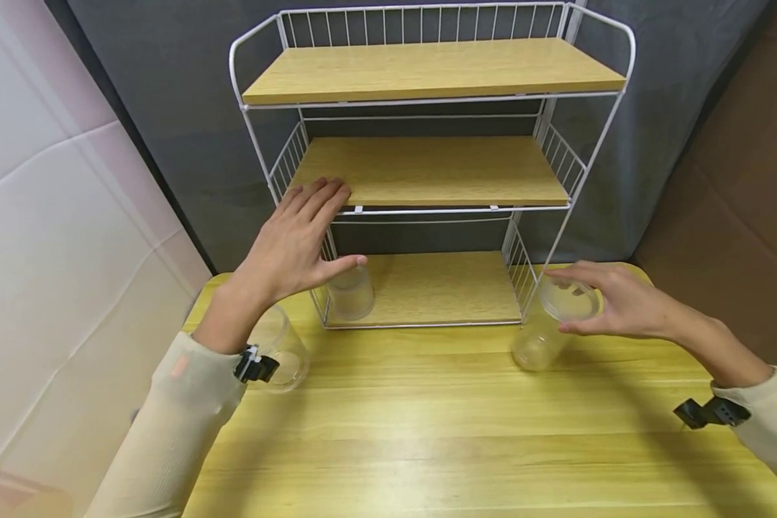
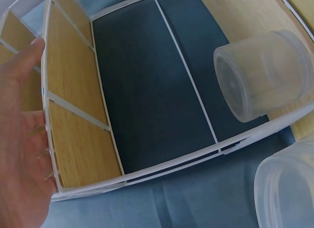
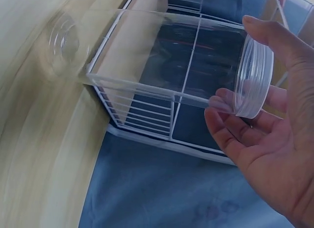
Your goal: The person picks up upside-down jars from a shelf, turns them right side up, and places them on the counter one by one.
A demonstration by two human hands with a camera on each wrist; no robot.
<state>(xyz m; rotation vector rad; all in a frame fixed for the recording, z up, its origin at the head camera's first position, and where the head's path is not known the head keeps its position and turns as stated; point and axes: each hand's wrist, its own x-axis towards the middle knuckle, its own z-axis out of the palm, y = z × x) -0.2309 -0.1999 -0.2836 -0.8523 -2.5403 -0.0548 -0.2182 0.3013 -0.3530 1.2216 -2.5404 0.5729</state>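
Observation:
My left hand [image 1: 290, 244] rests its straight fingers on the front left corner of the middle wooden shelf [image 1: 440, 169] of a white wire rack, thumb spread apart. Below it a short clear jar [image 1: 352, 296] stands at the left end of the bottom shelf [image 1: 440, 288]. Another clear jar [image 1: 288, 360] is on the table left of the rack, partly hidden by my left wrist. At the rack's front right corner my right hand [image 1: 621, 298] grips the clear rim of a tall transparent jar [image 3: 162, 56], thumb on one side and fingers on the other.
The rack's top shelf [image 1: 434, 68] has a white wire rail [image 1: 421, 25] around it. A yellow wooden table [image 1: 414, 432] spreads in front. Dark cloth [image 1: 168, 108] hangs behind, a pale sheet [image 1: 52, 252] on the left and a brown panel [image 1: 738, 165] on the right.

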